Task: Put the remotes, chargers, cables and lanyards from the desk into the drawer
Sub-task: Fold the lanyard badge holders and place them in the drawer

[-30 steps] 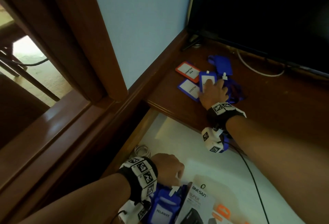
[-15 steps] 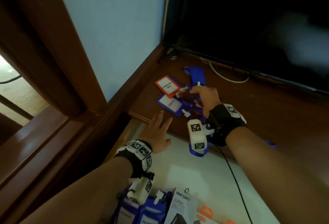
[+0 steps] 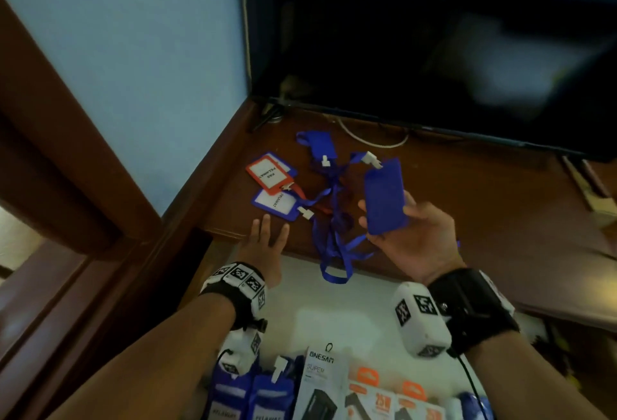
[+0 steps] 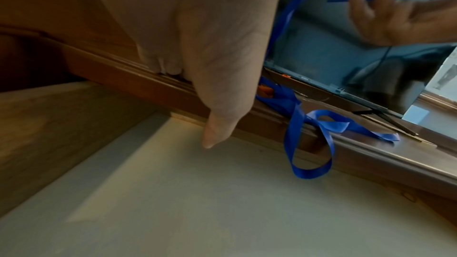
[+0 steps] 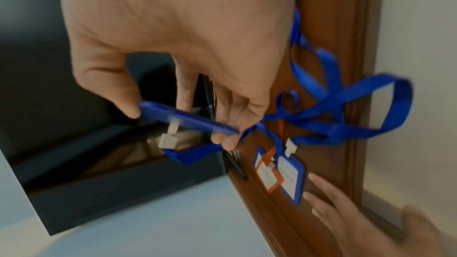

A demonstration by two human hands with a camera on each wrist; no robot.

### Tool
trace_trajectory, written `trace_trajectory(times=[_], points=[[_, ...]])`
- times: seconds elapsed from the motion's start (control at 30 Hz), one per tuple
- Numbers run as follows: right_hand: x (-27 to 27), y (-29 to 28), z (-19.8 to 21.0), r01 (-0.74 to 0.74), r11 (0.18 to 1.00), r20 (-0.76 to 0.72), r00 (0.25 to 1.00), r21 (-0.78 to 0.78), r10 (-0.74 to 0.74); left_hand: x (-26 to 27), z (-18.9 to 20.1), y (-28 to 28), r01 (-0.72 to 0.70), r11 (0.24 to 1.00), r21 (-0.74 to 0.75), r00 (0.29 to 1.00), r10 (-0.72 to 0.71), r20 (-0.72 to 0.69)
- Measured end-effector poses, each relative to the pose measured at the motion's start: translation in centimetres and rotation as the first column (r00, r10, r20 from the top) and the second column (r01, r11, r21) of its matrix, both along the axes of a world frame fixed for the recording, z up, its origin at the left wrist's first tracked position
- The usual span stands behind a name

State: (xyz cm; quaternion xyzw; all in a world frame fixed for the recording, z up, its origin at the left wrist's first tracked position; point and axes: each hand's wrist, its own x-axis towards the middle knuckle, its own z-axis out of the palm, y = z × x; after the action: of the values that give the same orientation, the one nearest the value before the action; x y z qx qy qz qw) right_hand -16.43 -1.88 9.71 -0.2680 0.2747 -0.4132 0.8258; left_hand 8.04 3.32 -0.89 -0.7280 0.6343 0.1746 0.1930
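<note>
Already the right hand [image 3: 412,239] grips a blue badge holder [image 3: 384,197] above the worktop's [image 3: 484,206] front edge; the drawer [image 3: 334,312] lies directly below, while the flat, empty left hand [image 3: 265,246] is nearer the remaining badges [image 3: 273,186].

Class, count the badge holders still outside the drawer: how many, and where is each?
5, possibly more hidden: a blue holder gripped in the right hand; on the desk, an orange-framed one, a blue one half under it, a white-faced blue one, and a plain blue one.
</note>
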Motion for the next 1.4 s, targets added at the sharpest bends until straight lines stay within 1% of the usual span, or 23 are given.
trace_trajectory(times=[0.1,0.23,0.37,0.43,0.53,0.6,0.67,0.73,0.83,0.9,0.93,0.97,1.0,1.03,1.07,1.1,1.13,1.17,1.27,1.33,1.4], points=[[-2.2,0.9,0.9,0.017,1.000,0.032,0.999,-0.004,-0.017,0.0,0.4,-0.4,-0.015,0.999,0.043,1.000,0.015,-0.004],[-4.9,2.0,3.2,0.079,0.997,0.001,0.997,-0.021,-0.079,-0.3,0.8,-0.6,-0.044,0.996,0.076,0.999,0.046,-0.025],[-7.6,2.9,6.2,0.144,0.984,-0.036,0.988,-0.108,-0.149,-0.7,0.9,-0.7,-0.057,0.994,0.096,0.998,0.058,-0.005],[-9.1,3.1,8.2,0.184,0.967,0.009,0.983,-0.177,-0.186,-0.8,0.8,-0.9,-0.064,0.994,0.090,0.998,0.063,0.009],[-11.4,3.2,11.1,0.258,0.924,0.135,0.964,-0.281,-0.228,-1.0,0.5,-1.0,-0.078,0.994,0.082,0.996,0.075,0.037],[-12.6,3.5,12.2,0.281,0.905,0.181,0.956,-0.320,-0.233,-1.2,0.2,-0.9,-0.090,0.993,0.070,0.995,0.087,0.048],[-13.5,4.1,12.1,0.293,0.899,0.146,0.955,-0.327,-0.258,-1.4,0.2,-1.0,-0.094,0.995,0.044,0.994,0.092,0.053],[-14.0,4.9,11.2,0.295,0.902,0.059,0.955,-0.315,-0.291,-1.7,0.8,-1.1,-0.105,0.993,0.050,0.994,0.103,0.039],[-13.7,6.1,8.8,0.242,0.940,-0.068,0.962,-0.242,-0.265,-2.6,2.4,-1.4,-0.163,0.983,0.089,0.987,0.163,0.004],[-13.4,6.9,7.2,0.195,0.963,-0.118,0.968,-0.187,-0.219,-3.7,4.3,-1.4,-0.178,0.981,0.081,0.980,0.184,-0.075],[-13.2,7.4,6.3,0.179,0.971,-0.132,0.971,-0.160,-0.201,-4.4,5.2,-1.4,-0.152,0.986,0.061,0.973,0.160,-0.168],[-13.0,7.9,5.5,0.176,0.975,-0.141,0.971,-0.136,-0.195,-5.4,6.4,-1.2,-0.128,0.991,0.040,0.946,0.134,-0.295],[-12.9,8.3,4.7,0.181,0.976,-0.153,0.968,-0.117,-0.198,-6.5,7.4,-1.1,-0.115,0.993,0.019,0.902,0.112,-0.417],[-12.8,8.6,3.8,0.191,0.975,-0.167,0.964,-0.112,-0.208,-7.8,8.2,-0.9,-0.119,0.993,0.000,0.836,0.100,-0.540],[-12.6,8.9,3.0,0.200,0.972,-0.186,0.958,-0.121,-0.220,-9.3,9.0,-0.4,-0.144,0.990,0.006,0.727,0.111,-0.678],[-12.5,9.3,2.3,0.196,0.970,-0.218,0.950,-0.142,-0.224,-10.8,9.9,0.2,-0.188,0.982,0.021,0.585,0.129,-0.801],[-12.2,9.6,1.7,0.184,0.970,-0.276,0.935,-0.160,-0.223,-12.2,10.6,0.8,-0.226,0.974,0.032,0.452,0.133,-0.882],[-11.9,10.0,1.1,0.156,0.971,-0.343,0.916,-0.180,-0.210,-13.6,11.6,1.7,-0.235,0.971,0.047,0.367,0.133,-0.921],[-10.8,10.7,0.0,0.055,0.962,-0.520,0.832,-0.266,-0.192,-16.9,12.9,4.0,-0.225,0.969,0.102,0.215,0.151,-0.965],[-10.0,11.2,-0.2,-0.028,0.938,-0.593,0.781,-0.345,-0.195,-18.1,12.4,5.0,-0.258,0.958,0.126,0.137,0.166,-0.977],[-9.7,11.4,-0.8,-0.088,0.920,-0.662,0.720,-0.382,-0.206,-18.6,11.3,5.6,-0.311,0.940,0.139,0.097,0.177,-0.979]])
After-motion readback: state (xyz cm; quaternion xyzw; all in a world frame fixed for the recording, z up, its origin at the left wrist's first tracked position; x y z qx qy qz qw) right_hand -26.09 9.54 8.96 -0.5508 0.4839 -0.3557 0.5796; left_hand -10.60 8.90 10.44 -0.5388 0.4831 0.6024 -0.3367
